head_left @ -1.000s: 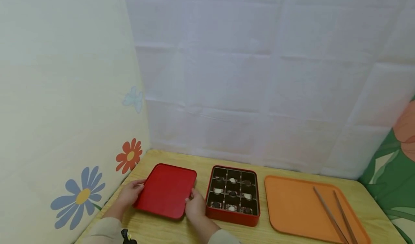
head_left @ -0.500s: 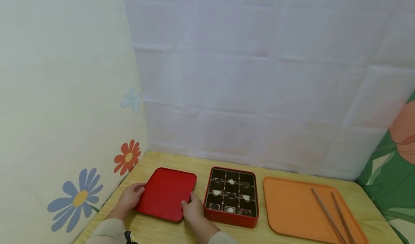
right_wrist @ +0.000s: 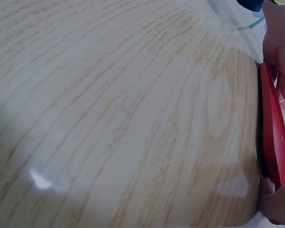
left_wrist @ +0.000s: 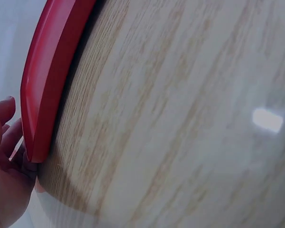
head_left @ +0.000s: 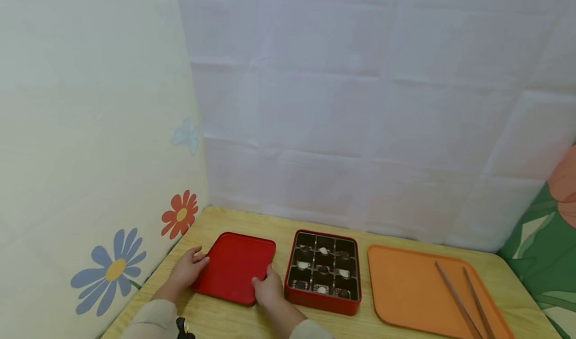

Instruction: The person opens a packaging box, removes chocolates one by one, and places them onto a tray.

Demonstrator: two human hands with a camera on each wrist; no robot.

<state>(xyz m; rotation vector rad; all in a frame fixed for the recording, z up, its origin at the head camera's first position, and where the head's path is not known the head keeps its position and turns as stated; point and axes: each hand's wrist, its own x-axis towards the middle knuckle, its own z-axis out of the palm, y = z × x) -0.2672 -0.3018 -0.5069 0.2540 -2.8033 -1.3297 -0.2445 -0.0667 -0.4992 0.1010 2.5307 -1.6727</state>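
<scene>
A red square lid (head_left: 237,268) with a raised rim lies at the left of the wooden table, between both hands. My right hand (head_left: 271,289) grips its right edge, thumb over the rim and fingertips underneath, as the right wrist view shows at the lid's (right_wrist: 273,130) near end. At the left edge my left hand (head_left: 185,270) has its thumb lifted away from the rim. In the left wrist view, the left hand's (left_wrist: 7,161) other fingers lie beside and partly behind the lid's corner (left_wrist: 38,137), with a gap between thumb and rim.
Right of the lid stands a red box (head_left: 323,306) whose dark divided insert holds several small dark and white pieces. An orange tray (head_left: 411,284) bears two long, thin metal lengths (head_left: 459,299). Cloth walls (head_left: 292,104) border the table's (head_left: 216,324) back and left.
The lid's near side has come down slightly since a second ago. My left thumb has lifted off the left rim, and the right hand stays on the right edge.
</scene>
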